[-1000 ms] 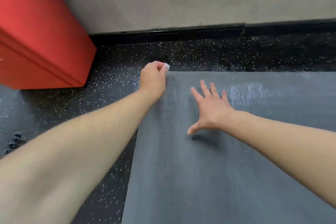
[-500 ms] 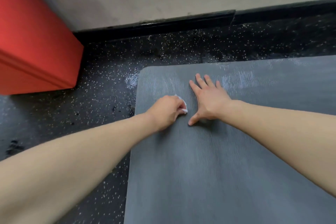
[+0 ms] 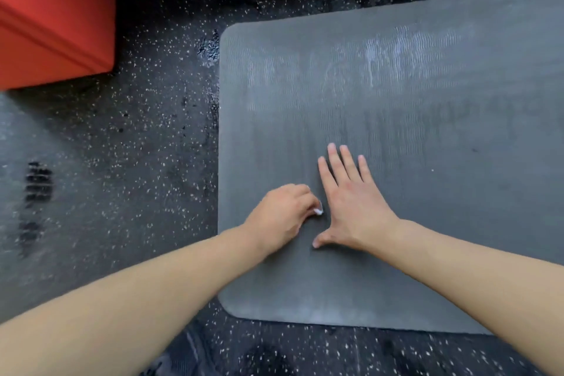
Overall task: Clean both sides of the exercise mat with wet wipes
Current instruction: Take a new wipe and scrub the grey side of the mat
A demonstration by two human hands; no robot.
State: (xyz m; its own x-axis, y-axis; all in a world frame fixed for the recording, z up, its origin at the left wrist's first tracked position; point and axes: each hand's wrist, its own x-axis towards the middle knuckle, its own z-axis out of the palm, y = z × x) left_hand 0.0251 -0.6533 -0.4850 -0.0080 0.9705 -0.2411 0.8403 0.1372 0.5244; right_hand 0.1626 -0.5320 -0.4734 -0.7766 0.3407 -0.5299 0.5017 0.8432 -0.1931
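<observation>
My left hand (image 3: 282,212) is curled round a wet wipe (image 3: 318,211), pressing it onto the exercise mat (image 3: 427,119); only a small white scrap of the wipe shows past my fingers, the remainder hidden in my fist. My right hand (image 3: 351,204) lies flat on the mat just beside it, fingers straight and spread, thumb out toward my left hand, holding nothing.

The grey mat lies flat on the floor (image 3: 137,146). Both hands sit nearer its left edge and near edge than its far edge. Its far-left and near-left corners are rounded and both in view. Pale wet streaks run across the mat along its far edge, while the part around my hands looks darker and duller.

The floor is black with white flecks, and a wet shine shows just off the mat's far-left corner. A red box (image 3: 52,15) stands on the floor beyond the mat's left edge, well apart from it.

The mat's right side runs out of frame. A dark smudge (image 3: 38,183) on the floor at the far left is too blurred to identify.
</observation>
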